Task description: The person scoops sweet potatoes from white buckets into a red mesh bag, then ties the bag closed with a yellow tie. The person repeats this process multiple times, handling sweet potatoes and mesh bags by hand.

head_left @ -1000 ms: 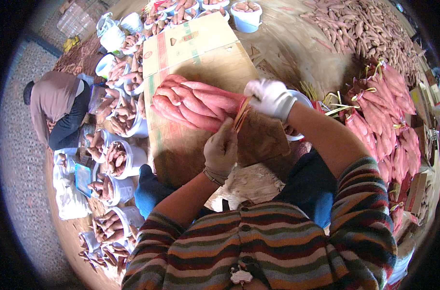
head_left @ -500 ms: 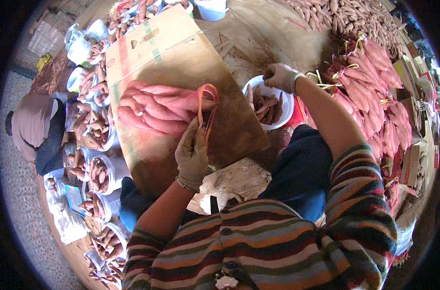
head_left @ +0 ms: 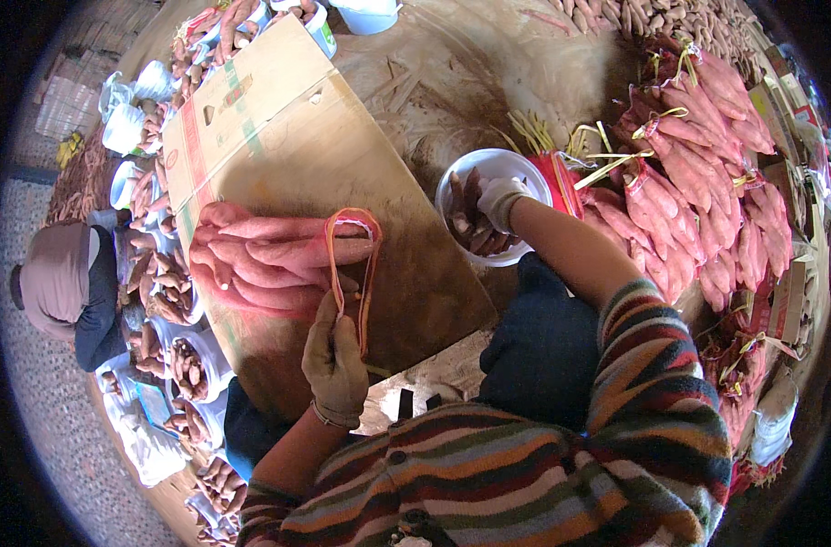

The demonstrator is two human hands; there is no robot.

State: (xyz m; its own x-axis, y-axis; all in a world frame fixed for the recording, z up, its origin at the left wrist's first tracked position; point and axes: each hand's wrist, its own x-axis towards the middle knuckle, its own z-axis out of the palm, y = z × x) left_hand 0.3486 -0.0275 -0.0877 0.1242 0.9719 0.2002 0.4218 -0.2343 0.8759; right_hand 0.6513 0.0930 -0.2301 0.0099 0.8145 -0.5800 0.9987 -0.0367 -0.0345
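A red mesh bag filled with sweet potatoes lies on the cardboard-topped board before me. My gloved left hand pinches the bag's orange-edged mouth, which stands up as a loop facing right. To the right is a white bucket with several sweet potatoes inside. My gloved right hand reaches over its right side, down among these potatoes. The fingertips of that hand are hidden, so its grip does not show.
Filled, tied red mesh bags are heaped at the right, beside yellow tie strips. Buckets of sweet potatoes line the board's left side. A person bends over at the far left. Loose sweet potatoes are piled at the back right.
My right hand has gone from above the bucket's far rim down into it. My left hand still holds the bag's mouth, now opened wider. The whole view has shifted somewhat.
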